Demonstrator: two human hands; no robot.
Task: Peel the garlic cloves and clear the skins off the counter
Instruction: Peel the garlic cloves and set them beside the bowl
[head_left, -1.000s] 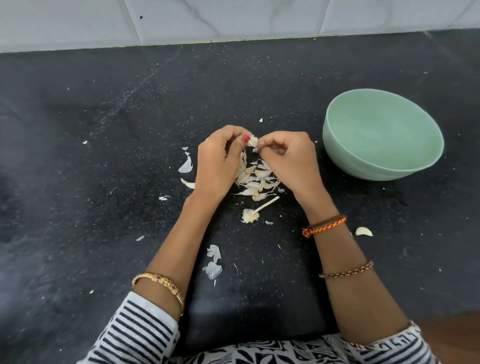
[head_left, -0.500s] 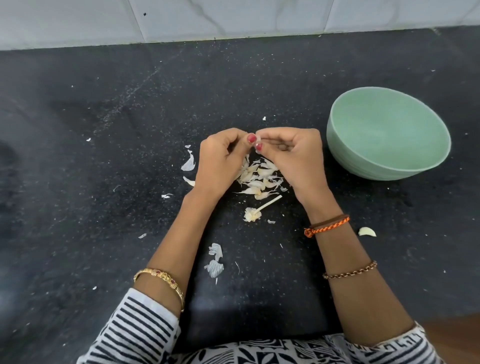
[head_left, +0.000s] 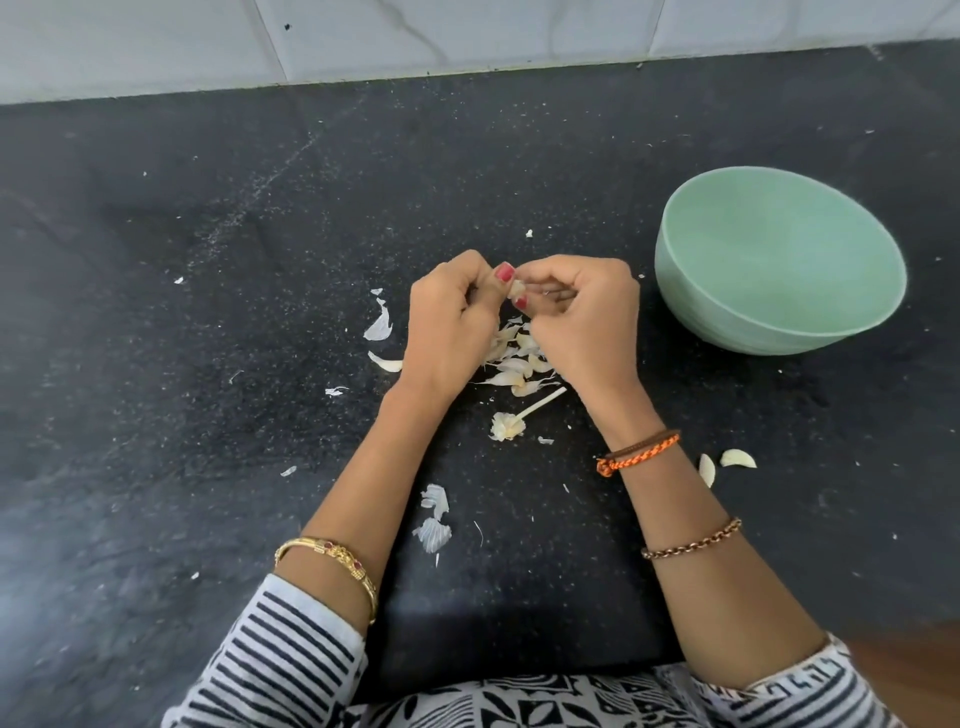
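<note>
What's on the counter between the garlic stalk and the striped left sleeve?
Head view: two papery skins and tiny flecks lie on the counter between the garlic stalk and the striped left sleeve.

On the counter (head_left: 208, 260), the two hands (head_left: 519, 322) meet at the middle over a heap of skins (head_left: 514, 358), with the bowl (head_left: 779, 270) to their right, two cloves (head_left: 724, 465) nearer, and the stem (head_left: 519, 418) just near of the heap.

Pale garlic clove (head_left: 516, 289) amid scattered skins (head_left: 511, 358)
</note>
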